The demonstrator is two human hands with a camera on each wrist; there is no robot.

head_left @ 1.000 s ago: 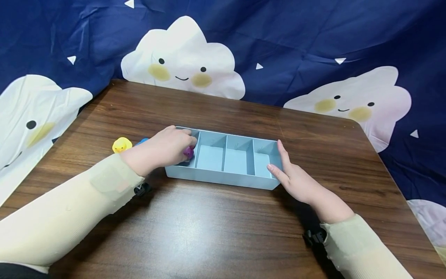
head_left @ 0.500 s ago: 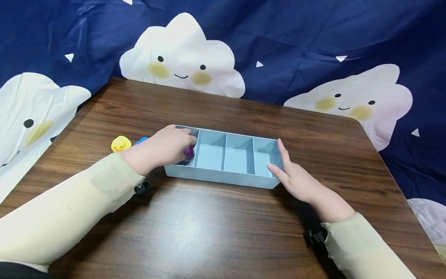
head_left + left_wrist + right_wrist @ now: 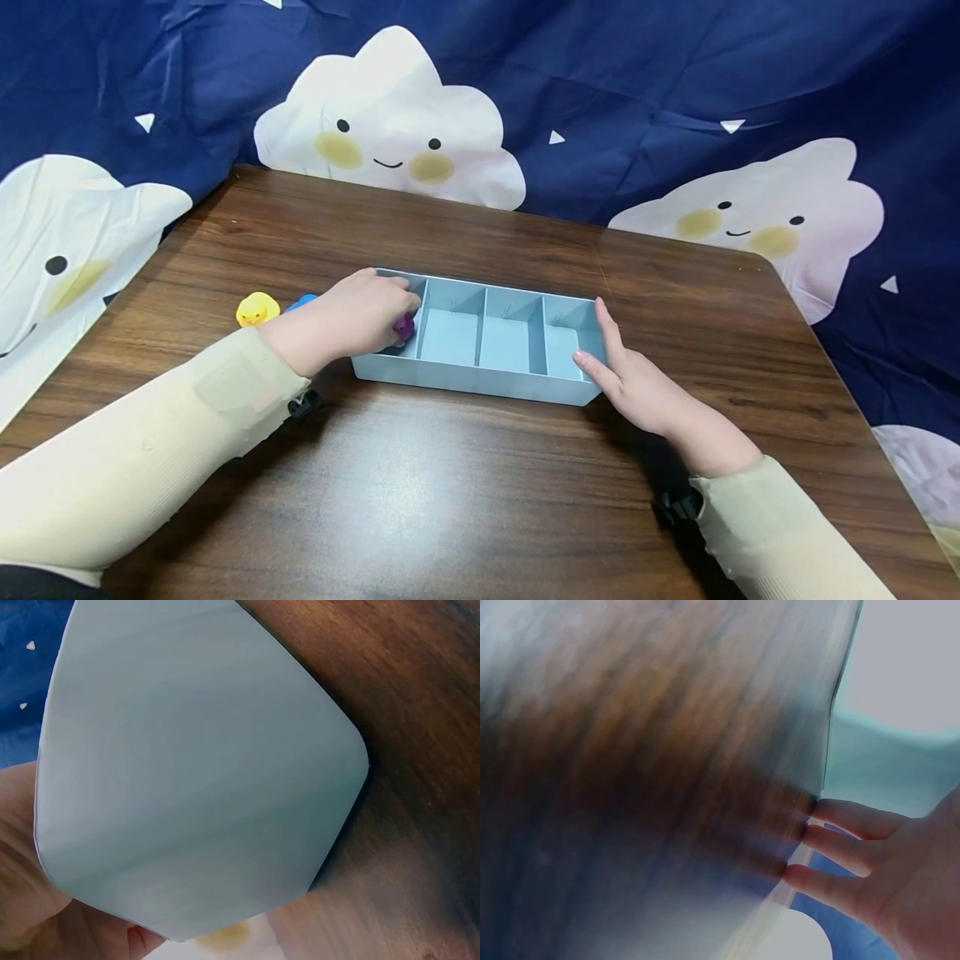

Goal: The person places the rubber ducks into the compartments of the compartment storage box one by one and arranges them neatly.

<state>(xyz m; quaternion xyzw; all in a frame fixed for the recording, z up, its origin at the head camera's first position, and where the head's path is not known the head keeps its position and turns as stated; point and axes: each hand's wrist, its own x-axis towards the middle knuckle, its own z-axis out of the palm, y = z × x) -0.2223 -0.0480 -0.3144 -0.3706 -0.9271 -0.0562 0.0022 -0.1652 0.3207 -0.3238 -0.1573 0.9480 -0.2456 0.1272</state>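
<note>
My left hand [image 3: 356,312] reaches over the left end of a light blue divided box [image 3: 465,382]. Its fingers hold a small purple toy [image 3: 403,326] down in the leftmost compartment; the hand covers part of the toy. In the left wrist view, the box's end wall [image 3: 202,765] fills the middle and hides most of the fingers. At the opposite end, my right hand [image 3: 637,387] holds the box, thumb over the rim and fingers along the outside. The right wrist view shows these fingers [image 3: 840,892] stretched out, their tips low by the wooden table.
A yellow rubber duck [image 3: 257,309] sits on the brown wooden table [image 3: 420,483] left of the box. Beside it, a blue object [image 3: 301,302] is partly hidden behind the left wrist. A dark blue cloud-print cloth [image 3: 585,75] hangs behind the table.
</note>
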